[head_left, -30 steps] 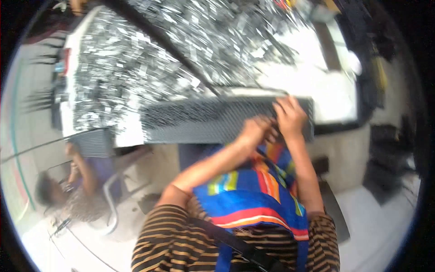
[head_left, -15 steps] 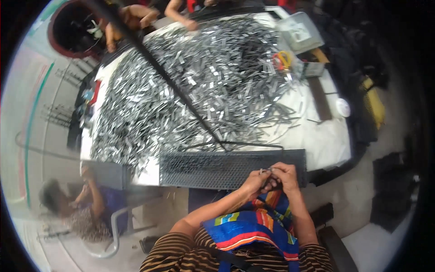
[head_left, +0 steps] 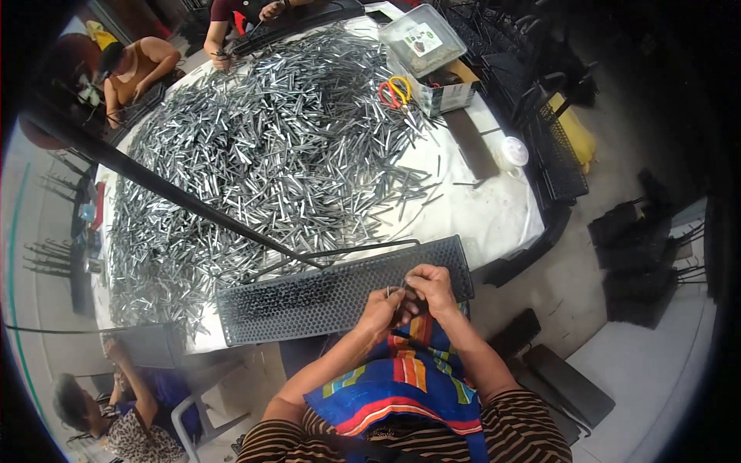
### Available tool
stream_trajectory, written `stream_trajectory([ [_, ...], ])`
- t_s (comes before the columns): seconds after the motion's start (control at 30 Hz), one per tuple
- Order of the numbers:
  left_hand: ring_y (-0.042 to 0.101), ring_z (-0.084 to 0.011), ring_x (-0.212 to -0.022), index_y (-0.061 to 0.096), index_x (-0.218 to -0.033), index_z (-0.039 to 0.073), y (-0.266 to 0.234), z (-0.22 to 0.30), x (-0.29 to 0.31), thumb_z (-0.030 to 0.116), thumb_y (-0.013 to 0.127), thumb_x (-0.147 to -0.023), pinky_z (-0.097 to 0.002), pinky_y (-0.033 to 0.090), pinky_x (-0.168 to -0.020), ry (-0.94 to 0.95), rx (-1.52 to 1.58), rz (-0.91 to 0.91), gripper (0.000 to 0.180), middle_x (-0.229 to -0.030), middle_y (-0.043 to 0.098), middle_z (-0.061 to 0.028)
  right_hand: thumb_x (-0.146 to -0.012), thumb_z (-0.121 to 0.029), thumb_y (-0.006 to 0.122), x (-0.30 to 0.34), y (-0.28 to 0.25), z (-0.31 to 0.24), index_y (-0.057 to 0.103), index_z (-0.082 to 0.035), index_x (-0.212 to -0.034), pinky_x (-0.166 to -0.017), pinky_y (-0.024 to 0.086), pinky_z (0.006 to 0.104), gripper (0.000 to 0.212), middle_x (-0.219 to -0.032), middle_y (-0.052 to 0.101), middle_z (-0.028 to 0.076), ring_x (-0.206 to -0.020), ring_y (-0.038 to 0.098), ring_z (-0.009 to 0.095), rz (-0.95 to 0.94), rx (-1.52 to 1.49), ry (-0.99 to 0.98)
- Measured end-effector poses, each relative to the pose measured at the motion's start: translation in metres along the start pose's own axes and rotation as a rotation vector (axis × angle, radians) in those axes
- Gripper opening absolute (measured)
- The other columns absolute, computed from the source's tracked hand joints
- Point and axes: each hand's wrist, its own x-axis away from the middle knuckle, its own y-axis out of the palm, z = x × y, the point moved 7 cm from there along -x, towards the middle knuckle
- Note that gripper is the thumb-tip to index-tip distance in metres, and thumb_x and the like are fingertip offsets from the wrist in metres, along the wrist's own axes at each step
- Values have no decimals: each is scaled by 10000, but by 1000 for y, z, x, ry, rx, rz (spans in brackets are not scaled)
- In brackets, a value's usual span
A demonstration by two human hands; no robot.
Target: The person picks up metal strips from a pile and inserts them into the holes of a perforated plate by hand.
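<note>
A black perforated metal panel (head_left: 347, 289) lies along the near table edge, with a long black rod (head_left: 193, 204) rising from its bent wire frame toward the far left. Over the panel's right end my two hands meet. My left hand (head_left: 384, 310) is closed, fingers curled inward; a pale sliver shows by its fingertips, too small to name. Thumb and fingers of my right hand (head_left: 432, 288) pinch together beside it, and what they hold is hidden. Beyond the panel spreads a large heap of thin dark metal strips (head_left: 278, 147).
Red-and-yellow-handled scissors (head_left: 395, 92) lie by the heap's right edge. Near them are a clear plastic box (head_left: 423, 42), a dark flat bar (head_left: 471, 144) and a white round container (head_left: 512, 153). Other people work at the far side and lower left. More black panels (head_left: 556, 162) stand at right.
My view has turned, so the table and panel appear tilted and shifted left. Both hands stay together over the panel's right end, fingers still closed.
</note>
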Motion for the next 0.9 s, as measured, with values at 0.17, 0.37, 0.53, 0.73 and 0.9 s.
stream_trajectory([
  [0.17,506,-113,-507,637,-953,2,1,-2,6,201,406,-992,-233,357,-413,21,-30,-50,308,-747,643,-101,-795,-65,669,5,11,-6,671,-4,-801,-456,338,193,62,-622,590,-10,-493,462,41,-144,106,115],
  [0.37,514,-95,-482,632,-922,-3,0,-11,9,196,448,-975,-212,361,-398,-38,16,-63,275,-706,644,-84,-796,-57,659,10,9,9,647,7,-788,-442,344,199,65,-592,569,1,-481,463,50,-145,24,122],
  [0.53,527,-120,-472,626,-899,21,-18,-13,1,149,496,-919,-249,395,-403,-74,-36,103,184,-675,629,-63,-821,-65,641,4,-12,-13,637,-38,-802,-422,319,208,32,-597,535,-30,-462,429,44,204,108,-96],
  [0.73,596,-165,-653,493,-1093,-28,-10,-6,-1,-30,475,-826,-259,461,-532,-83,93,74,268,-862,632,-118,-847,-39,644,-11,-36,-35,655,7,-866,-439,339,187,51,-678,582,-20,-503,455,23,333,272,-395],
  [0.9,618,-187,-704,478,-1118,-43,-11,-15,-4,-56,452,-844,-264,506,-590,-55,193,35,276,-891,625,-143,-801,-35,677,-9,-19,-40,661,7,-814,-561,424,205,46,-685,608,-19,-614,522,31,314,364,-544],
])
